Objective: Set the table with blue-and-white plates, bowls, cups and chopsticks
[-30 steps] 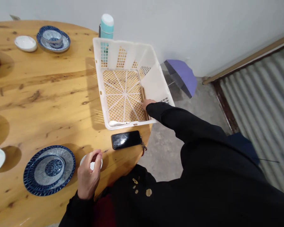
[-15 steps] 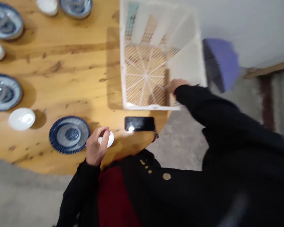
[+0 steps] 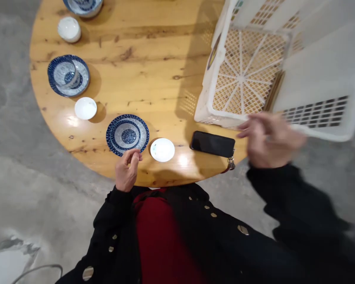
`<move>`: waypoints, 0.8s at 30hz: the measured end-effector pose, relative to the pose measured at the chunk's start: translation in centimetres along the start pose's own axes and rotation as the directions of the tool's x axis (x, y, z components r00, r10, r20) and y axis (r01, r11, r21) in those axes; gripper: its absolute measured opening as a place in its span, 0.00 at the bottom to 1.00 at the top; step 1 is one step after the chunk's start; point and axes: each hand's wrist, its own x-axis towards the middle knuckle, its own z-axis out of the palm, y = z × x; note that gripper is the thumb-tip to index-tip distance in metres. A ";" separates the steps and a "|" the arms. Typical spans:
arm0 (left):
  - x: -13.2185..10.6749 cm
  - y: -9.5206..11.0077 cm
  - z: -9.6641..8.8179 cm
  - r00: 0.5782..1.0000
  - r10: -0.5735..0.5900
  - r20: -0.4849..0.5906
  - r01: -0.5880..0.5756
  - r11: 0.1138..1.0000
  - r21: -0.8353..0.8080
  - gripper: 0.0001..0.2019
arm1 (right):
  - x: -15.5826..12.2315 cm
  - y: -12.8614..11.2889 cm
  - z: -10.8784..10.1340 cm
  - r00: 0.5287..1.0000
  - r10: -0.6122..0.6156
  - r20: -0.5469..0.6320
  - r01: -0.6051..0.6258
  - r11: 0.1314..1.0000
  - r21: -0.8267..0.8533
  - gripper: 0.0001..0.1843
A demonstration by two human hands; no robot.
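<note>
A round pine table [image 3: 121,83] spreads above the left fingers [image 3: 133,156], its curved edge [image 3: 154,185] passing just below them; knots and dark grain cross the top; bright glare [image 3: 183,159] lies on the varnish to the right of those fingers, with a second patch of glare [image 3: 72,120] farther left; a mottled concrete floor [image 3: 44,197] surrounds the table; well below and left of the fingers, a pale patch [image 3: 8,252] lies beside a thin curved wire [image 3: 38,269].

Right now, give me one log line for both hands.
left hand: at rim of blue-patterned plate | right hand: blurred, beside white plastic basket
</note>
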 end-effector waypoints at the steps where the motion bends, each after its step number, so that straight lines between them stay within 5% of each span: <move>1: -0.3 -0.4 -0.7 1.000 0.007 0.016 -0.007 1.000 0.001 0.17 | -2.7 -1.7 1.3 0.999 0.030 0.021 -0.031 0.996 0.079 0.20; 3: -1.0 -1.4 -2.4 0.999 0.032 0.029 -0.031 0.999 -0.003 0.17 | -8.4 -4.5 5.0 0.977 0.133 0.169 -0.168 0.963 0.212 0.21; 7: -2.6 -4.5 -7.7 0.998 0.060 -0.007 -0.060 0.998 0.001 0.16 | -17.7 -8.6 11.4 0.841 0.374 0.392 -0.499 0.817 0.291 0.23; 11: -4.6 -8.5 -13.9 0.998 0.027 -0.055 -0.028 0.999 -0.019 0.16 | -23.1 -15.1 15.6 0.770 0.384 0.509 -0.608 0.681 0.407 0.25; 17: -7.3 -13.1 -22.2 0.997 -0.014 -0.075 0.013 1.000 -0.011 0.17 | -26.2 -25.5 21.9 0.728 0.032 0.685 -0.456 0.768 0.449 0.18; 24: -7.2 -15.6 -27.5 0.995 -0.034 -0.089 0.036 0.999 0.022 0.18 | -25.4 -30.9 26.6 0.685 -0.141 0.715 -0.242 0.882 0.406 0.14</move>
